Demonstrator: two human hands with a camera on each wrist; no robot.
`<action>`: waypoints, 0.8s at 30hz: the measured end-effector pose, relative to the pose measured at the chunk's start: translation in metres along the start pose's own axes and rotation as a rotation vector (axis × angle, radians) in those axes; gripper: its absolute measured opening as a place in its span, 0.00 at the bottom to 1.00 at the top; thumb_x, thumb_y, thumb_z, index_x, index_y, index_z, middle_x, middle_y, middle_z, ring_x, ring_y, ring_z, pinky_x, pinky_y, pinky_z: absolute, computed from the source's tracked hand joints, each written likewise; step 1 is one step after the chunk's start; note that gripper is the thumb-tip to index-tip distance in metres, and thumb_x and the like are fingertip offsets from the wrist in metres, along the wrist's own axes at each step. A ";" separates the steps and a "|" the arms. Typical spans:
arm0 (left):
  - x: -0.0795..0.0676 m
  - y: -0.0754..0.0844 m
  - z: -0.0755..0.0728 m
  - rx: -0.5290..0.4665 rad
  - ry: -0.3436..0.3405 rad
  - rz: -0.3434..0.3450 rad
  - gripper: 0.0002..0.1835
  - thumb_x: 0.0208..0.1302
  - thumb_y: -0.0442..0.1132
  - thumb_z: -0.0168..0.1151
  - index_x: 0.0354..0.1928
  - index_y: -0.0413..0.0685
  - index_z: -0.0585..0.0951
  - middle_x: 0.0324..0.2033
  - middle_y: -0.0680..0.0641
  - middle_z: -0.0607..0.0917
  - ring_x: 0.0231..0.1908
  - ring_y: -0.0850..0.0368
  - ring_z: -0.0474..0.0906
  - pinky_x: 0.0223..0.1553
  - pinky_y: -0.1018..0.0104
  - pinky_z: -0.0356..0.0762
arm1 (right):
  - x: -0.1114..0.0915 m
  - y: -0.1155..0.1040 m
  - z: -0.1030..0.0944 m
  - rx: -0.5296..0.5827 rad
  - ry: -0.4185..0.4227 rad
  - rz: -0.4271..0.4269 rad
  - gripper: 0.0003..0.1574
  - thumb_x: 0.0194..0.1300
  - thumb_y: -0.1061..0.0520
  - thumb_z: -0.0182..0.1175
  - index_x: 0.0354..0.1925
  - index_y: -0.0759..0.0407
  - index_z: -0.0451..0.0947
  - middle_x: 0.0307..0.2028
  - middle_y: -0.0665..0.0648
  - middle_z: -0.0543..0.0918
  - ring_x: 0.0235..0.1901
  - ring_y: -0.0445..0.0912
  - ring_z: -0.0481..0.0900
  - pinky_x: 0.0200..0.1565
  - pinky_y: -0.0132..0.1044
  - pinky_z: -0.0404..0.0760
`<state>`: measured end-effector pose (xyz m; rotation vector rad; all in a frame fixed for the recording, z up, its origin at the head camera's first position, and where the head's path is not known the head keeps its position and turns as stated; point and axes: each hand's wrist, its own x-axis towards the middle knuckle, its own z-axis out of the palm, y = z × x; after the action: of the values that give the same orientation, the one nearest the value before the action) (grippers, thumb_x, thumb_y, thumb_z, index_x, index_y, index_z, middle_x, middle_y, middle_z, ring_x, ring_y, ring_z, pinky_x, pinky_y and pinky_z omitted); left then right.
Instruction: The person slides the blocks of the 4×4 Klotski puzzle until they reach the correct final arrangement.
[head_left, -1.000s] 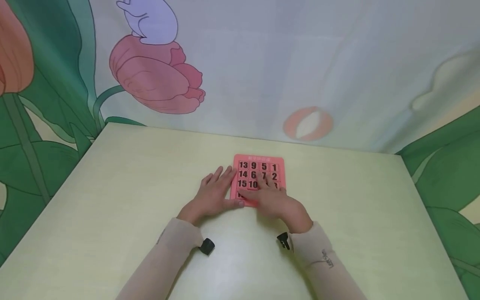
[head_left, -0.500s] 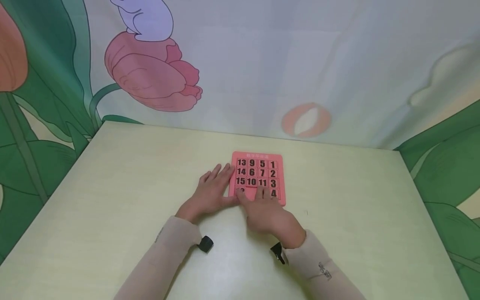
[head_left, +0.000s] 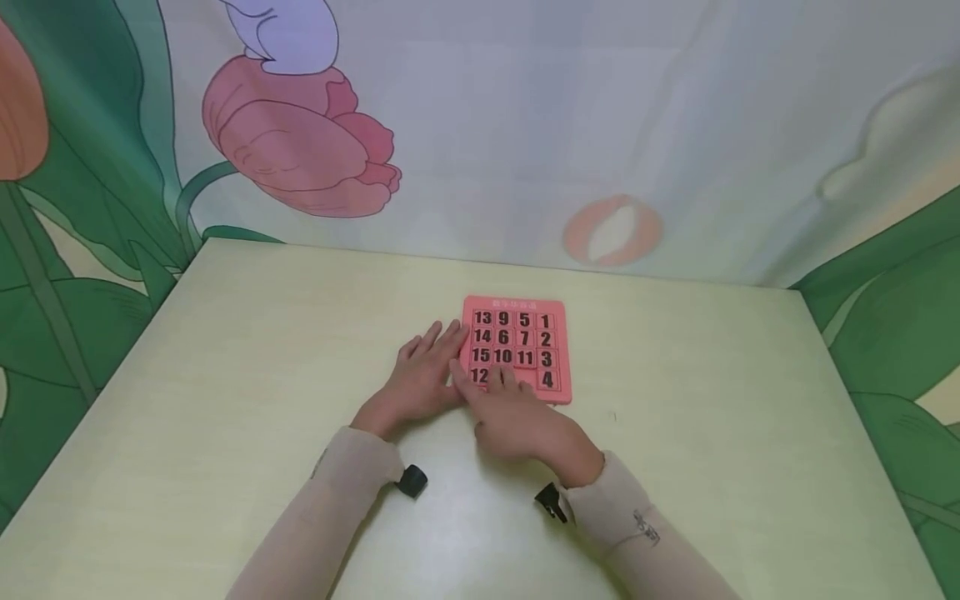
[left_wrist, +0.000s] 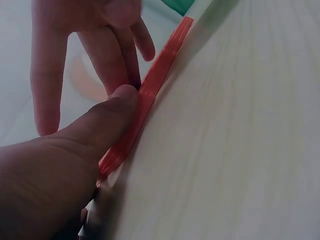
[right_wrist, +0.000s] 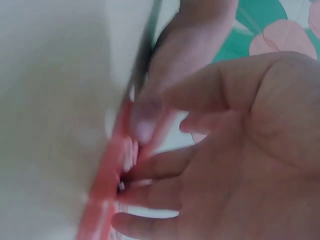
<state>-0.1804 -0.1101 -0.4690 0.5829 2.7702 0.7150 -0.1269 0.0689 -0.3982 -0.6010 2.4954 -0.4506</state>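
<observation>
A pink number sliding puzzle (head_left: 517,303) lies flat on the table, its black numbers upright in the head view. Tiles 13, 9, 5 and 1 make up the far row; 12 and 4 show in the near row, with bare pink base beside the 4. My left hand (head_left: 420,379) rests along the puzzle's left side, fingers extended, its thumb pressed to the red edge (left_wrist: 160,70) in the left wrist view. Over the near row, my right hand (head_left: 521,421) touches the puzzle with its fingertips, index finger pointing left. Those fingers hide part of that row.
The pale table (head_left: 712,417) reaches around the puzzle on all sides. Behind it hangs a printed cloth (head_left: 487,150) with flowers and leaves. A small black device (head_left: 411,482) sits at the left cuff and a black clip (head_left: 551,502) at the right cuff.
My right hand has drawn back toward the near-left part of the puzzle, uncovering tiles 11, 3, 4 and 12. The left hand stays at the left side.
</observation>
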 end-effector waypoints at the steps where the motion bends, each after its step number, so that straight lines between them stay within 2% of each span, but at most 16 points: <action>1: 0.000 0.000 0.000 0.000 -0.001 -0.001 0.52 0.66 0.67 0.59 0.81 0.51 0.48 0.80 0.47 0.47 0.78 0.47 0.33 0.74 0.44 0.34 | 0.000 0.002 -0.002 0.007 -0.002 0.011 0.46 0.75 0.58 0.48 0.82 0.43 0.39 0.77 0.74 0.43 0.75 0.68 0.37 0.71 0.65 0.44; 3: 0.000 -0.001 0.001 -0.001 -0.006 -0.003 0.55 0.63 0.71 0.58 0.82 0.52 0.47 0.80 0.48 0.46 0.78 0.48 0.32 0.74 0.45 0.33 | -0.002 0.005 -0.006 0.009 0.005 0.051 0.44 0.76 0.54 0.50 0.82 0.45 0.42 0.77 0.73 0.42 0.75 0.69 0.36 0.70 0.67 0.43; 6: 0.000 -0.002 0.001 -0.004 -0.016 -0.006 0.58 0.60 0.75 0.58 0.82 0.53 0.46 0.80 0.50 0.45 0.78 0.50 0.31 0.74 0.46 0.32 | -0.004 0.009 -0.010 -0.009 0.031 0.159 0.45 0.76 0.48 0.52 0.82 0.47 0.44 0.77 0.74 0.43 0.74 0.72 0.38 0.67 0.74 0.47; 9: 0.000 -0.001 0.001 -0.006 -0.018 -0.006 0.59 0.59 0.74 0.59 0.82 0.53 0.45 0.80 0.49 0.45 0.78 0.50 0.31 0.74 0.46 0.32 | -0.003 0.010 -0.009 -0.058 0.053 0.241 0.48 0.74 0.44 0.56 0.82 0.46 0.45 0.76 0.75 0.48 0.72 0.77 0.45 0.61 0.79 0.52; 12: -0.001 0.000 0.000 -0.014 -0.017 -0.004 0.59 0.60 0.73 0.61 0.82 0.52 0.46 0.80 0.49 0.46 0.78 0.49 0.31 0.74 0.46 0.32 | -0.002 0.010 -0.008 -0.082 0.064 0.270 0.49 0.73 0.42 0.57 0.82 0.43 0.44 0.75 0.74 0.51 0.69 0.80 0.49 0.58 0.81 0.55; 17: -0.001 0.002 -0.001 -0.005 -0.023 -0.002 0.58 0.61 0.73 0.60 0.82 0.52 0.46 0.80 0.48 0.46 0.78 0.49 0.31 0.74 0.46 0.32 | -0.003 0.011 -0.008 -0.042 0.075 0.227 0.51 0.73 0.39 0.57 0.82 0.41 0.41 0.77 0.72 0.49 0.69 0.80 0.50 0.60 0.79 0.55; 24: -0.001 0.001 -0.001 0.018 -0.014 0.000 0.58 0.61 0.74 0.58 0.82 0.52 0.46 0.80 0.48 0.46 0.78 0.48 0.32 0.74 0.46 0.32 | -0.004 0.013 -0.013 0.034 0.036 0.074 0.49 0.74 0.39 0.56 0.82 0.42 0.44 0.78 0.67 0.48 0.73 0.72 0.48 0.67 0.70 0.54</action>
<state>-0.1798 -0.1103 -0.4676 0.5893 2.7662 0.6839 -0.1352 0.0844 -0.3916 -0.4899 2.5291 -0.4787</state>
